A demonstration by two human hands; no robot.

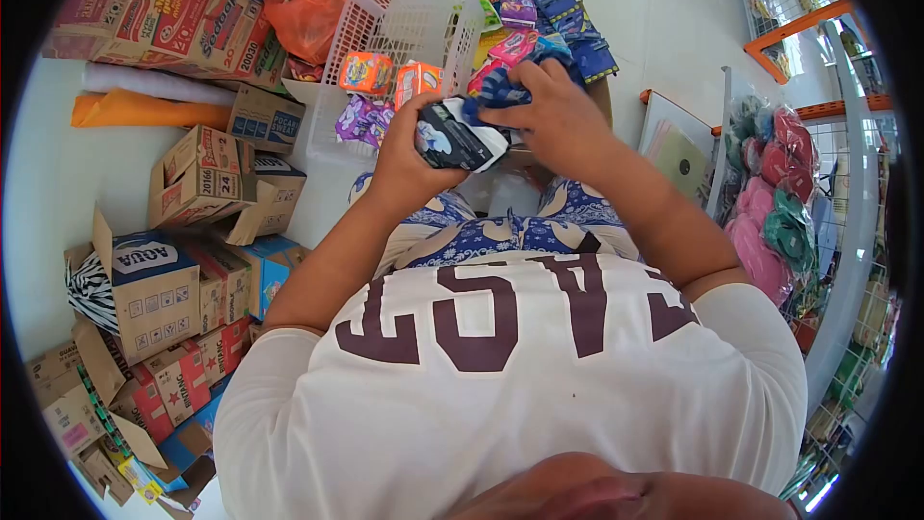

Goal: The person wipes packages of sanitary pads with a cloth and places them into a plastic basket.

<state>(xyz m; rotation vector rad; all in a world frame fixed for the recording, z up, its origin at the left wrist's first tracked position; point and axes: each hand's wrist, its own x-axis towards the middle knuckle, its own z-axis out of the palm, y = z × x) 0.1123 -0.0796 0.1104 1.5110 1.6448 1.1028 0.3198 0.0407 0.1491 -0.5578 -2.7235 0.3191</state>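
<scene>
Cardboard boxes, among them an AQUA box (154, 294), stood at the far left, with an orange roll (144, 109) lying above them. Farther right, an orange plastic bag (332, 10) sat beside a white basket (371, 14). Two orange packets (364, 72) lay in the basket, with purple packets (364, 121) just below them.

The left hand (399, 152) was in front of the basket, its fingers closed around a black-and-white packet (460, 140), which was tilted over the person's lap. Right beside it, the right hand (553, 114) had its fingers bent over a dark blue packet (500, 89), gripping it close against the first one; blur hid its exact outline.

Just beyond the right hand lay a pink packet (515, 44), and strips of blue sachets (568, 14) spread out past it. At the far right, pink and green bagged goods (758, 231) hung on a rack.
</scene>
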